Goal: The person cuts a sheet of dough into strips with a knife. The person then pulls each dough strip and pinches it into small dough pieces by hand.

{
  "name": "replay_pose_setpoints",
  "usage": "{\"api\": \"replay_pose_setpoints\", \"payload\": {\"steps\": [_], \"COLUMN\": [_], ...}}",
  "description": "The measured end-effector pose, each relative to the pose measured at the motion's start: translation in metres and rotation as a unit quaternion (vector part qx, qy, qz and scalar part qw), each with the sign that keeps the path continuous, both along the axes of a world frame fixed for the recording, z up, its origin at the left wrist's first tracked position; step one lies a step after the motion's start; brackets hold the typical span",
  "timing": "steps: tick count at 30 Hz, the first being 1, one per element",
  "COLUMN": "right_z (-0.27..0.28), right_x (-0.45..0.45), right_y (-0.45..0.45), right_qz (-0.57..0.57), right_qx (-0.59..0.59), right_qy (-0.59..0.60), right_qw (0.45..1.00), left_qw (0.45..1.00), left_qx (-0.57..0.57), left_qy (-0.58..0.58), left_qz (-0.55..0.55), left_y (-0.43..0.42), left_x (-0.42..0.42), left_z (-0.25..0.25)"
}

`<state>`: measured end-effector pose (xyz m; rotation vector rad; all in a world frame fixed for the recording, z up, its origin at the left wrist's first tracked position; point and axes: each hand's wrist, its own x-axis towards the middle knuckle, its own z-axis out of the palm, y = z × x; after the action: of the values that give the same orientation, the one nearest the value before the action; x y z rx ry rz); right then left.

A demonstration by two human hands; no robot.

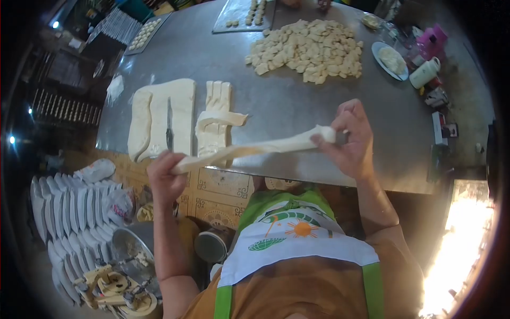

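Stretching from the left hand, curled around one end, to the right hand, pinching the other between thumb and fingers, the dough strip should handle as soft and tearable, best held at both ends.

Two bare hands; one long cream dough strip; two grey rectangular trays, worktop's far edge.

Room to pass lies over the metal tabletop right of centre; dough pieces bar upper centre, a plate upper right, a dough slab left of centre, a dough strip mid-frame.
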<state>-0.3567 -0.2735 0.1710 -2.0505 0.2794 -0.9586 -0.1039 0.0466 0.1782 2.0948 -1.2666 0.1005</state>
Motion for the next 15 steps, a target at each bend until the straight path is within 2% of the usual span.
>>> {"api": "replay_pose_setpoints", "payload": {"steps": [2, 3, 8, 9, 10, 11, 12, 13, 14, 15], "right_z": [0.007, 0.008, -0.003, -0.009, -0.018, -0.022, -0.026, -0.027, -0.028, -0.03], "right_x": [-0.004, -0.006, 0.001, 0.008, 0.017, 0.025, 0.032, 0.039, 0.046, 0.05], "right_y": [0.01, 0.015, 0.05, 0.057, 0.065, 0.072, 0.079, 0.086, 0.092, 0.095], "right_qz": [-0.017, -0.034, -0.052, -0.071, -0.066, -0.07, -0.073, -0.061, -0.047, -0.033], "right_qx": [-0.088, -0.092, -0.133, -0.139, -0.093, -0.073, -0.054, 0.036, 0.126, 0.215], "right_qy": [0.011, 0.012, -0.01, -0.005, -0.056, -0.08, -0.105, -0.086, -0.07, -0.054], "right_qw": [0.996, 0.995, 0.99, 0.988, 0.992, 0.992, 0.99, 0.994, 0.988, 0.974], "left_qw": [0.999, 0.996, 0.976, 0.959, 0.928, 0.919, 0.905, 0.874, 0.808, 0.803], "left_qx": [-0.019, -0.034, 0.017, 0.127, 0.236, 0.224, 0.189, 0.163, 0.113, 0.136], "left_qy": [-0.031, -0.061, -0.119, -0.123, -0.129, -0.1, -0.01, 0.084, 0.239, 0.272], "left_qz": [-0.035, -0.06, -0.181, -0.223, -0.259, -0.308, -0.381, -0.45, -0.527, -0.513], "left_y": [-0.039, -0.055, -0.127, -0.138, -0.147, -0.153, -0.161, -0.169, -0.175, -0.17], "left_x": [0.009, 0.015, 0.054, 0.058, 0.062, 0.054, 0.033, 0.011, -0.015, -0.035], "left_z": [0.025, 0.03, 0.004, -0.009, -0.024, -0.042, -0.048, -0.053, -0.051, -0.069]}}
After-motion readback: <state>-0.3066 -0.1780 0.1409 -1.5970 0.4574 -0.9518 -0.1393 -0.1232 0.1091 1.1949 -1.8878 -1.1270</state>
